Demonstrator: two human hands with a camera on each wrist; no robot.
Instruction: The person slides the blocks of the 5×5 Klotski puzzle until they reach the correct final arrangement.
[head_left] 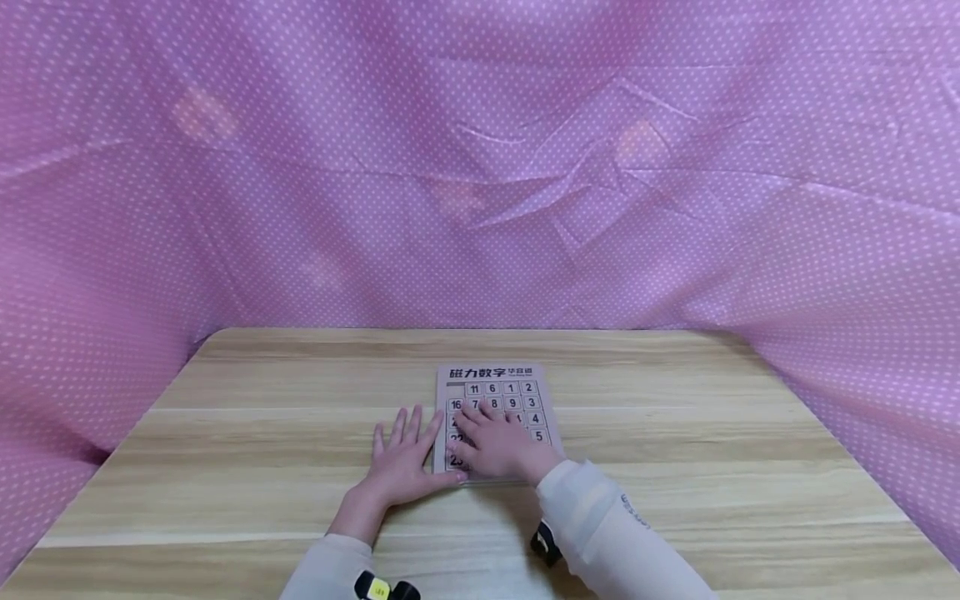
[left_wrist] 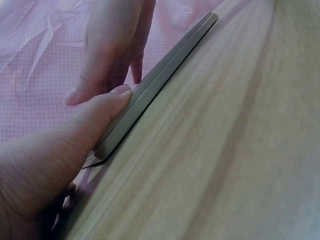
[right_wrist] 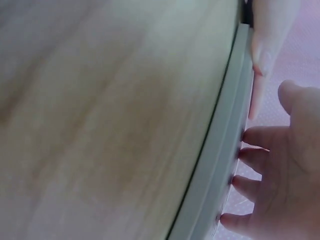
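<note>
A pale number sliding puzzle (head_left: 495, 373) with dark printed characters along its top lies flat on the table. Its upper left slot shows no tile, and 11, 6, 1 and 2 follow along that row. My left hand (head_left: 402, 475) spreads its fingers on the table at the puzzle's left side, with the thumb against the near left corner. Over the lower middle tiles is my right hand (head_left: 495, 443), which hides several of them. In the right wrist view its fingertips (right_wrist: 236, 222) touch the tile face; the puzzle's side edge (left_wrist: 160, 82) shows in the left wrist view.
The wooden table (head_left: 300, 375) extends around the puzzle on all sides. A pink dotted cloth (head_left: 480, 167) hangs behind it and along both sides. Each wrist wears a black strapped device, one at the left cuff (head_left: 378, 588) with a yellow label.
</note>
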